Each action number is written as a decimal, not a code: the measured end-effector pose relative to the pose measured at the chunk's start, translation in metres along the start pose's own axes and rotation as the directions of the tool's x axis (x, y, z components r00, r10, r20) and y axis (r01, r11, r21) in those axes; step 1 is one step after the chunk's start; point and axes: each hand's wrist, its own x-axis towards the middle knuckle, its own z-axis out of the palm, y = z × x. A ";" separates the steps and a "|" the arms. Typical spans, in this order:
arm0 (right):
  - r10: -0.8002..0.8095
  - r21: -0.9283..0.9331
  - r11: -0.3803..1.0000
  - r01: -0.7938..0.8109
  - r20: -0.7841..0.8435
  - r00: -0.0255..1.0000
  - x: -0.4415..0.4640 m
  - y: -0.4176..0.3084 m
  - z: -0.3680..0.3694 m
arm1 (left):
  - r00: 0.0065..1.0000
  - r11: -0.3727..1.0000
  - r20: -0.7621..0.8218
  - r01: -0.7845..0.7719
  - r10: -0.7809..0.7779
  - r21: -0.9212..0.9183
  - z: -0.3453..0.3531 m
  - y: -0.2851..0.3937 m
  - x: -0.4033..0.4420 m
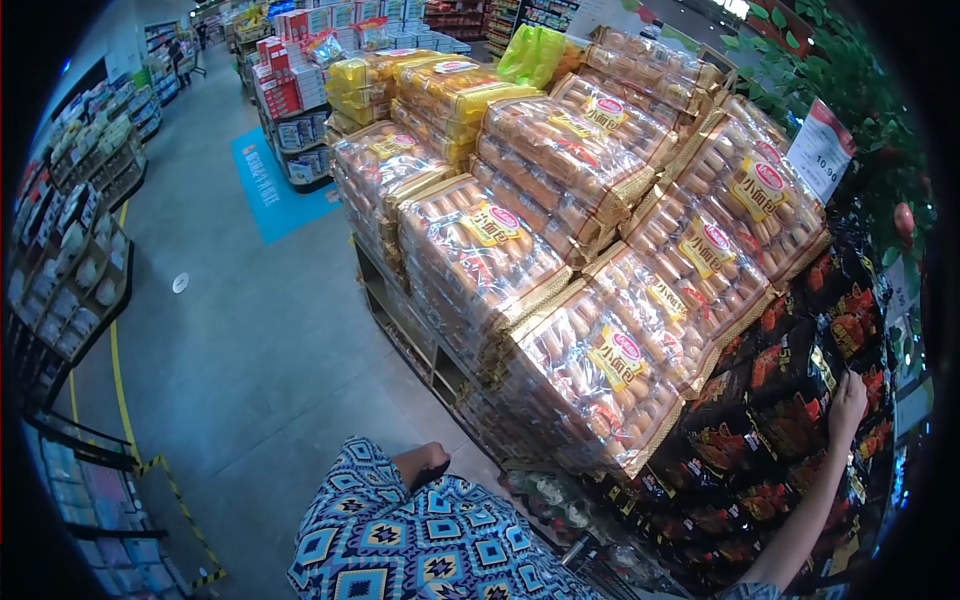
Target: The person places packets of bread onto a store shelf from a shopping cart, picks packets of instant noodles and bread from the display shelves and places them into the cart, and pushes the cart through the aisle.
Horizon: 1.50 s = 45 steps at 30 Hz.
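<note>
My right hand (848, 408) reaches out at the right, fingers curled at a black packet (822, 368) with red and yellow print. It belongs to a stack of similar black packets (735, 450). Low in the middle, close to my patterned shirt (440, 540), my left hand (432, 458) is closed; whatever its fingers may hold is hidden. Between the two hands rises a big pile of clear bags of small bread rolls (610, 360) with gold edges and yellow labels. Neither hand touches these bread bags.
A price sign (822, 152) stands above the bread at the right, beside leafy greenery (870, 110). Yellow packages (450, 85) and a green bag (530, 55) sit behind. The aisle floor (230, 340) runs along the left, past shelves (80, 270).
</note>
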 end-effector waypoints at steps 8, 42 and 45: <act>0.055 -0.032 0.998 -0.061 -0.162 0.985 0.007 -0.003 0.006 | 0.998 0.996 -0.053 0.016 -0.021 -0.089 0.002 -0.003 -0.017; -0.300 0.526 0.843 0.109 0.293 0.908 -0.199 -0.273 -0.145 | 0.019 0.529 0.586 0.410 0.810 -0.743 0.054 0.287 -0.240; -0.314 0.566 0.822 0.065 0.355 0.881 -0.212 -0.275 -0.133 | -0.188 -0.216 -0.206 -0.034 0.960 -0.976 0.057 0.293 -0.251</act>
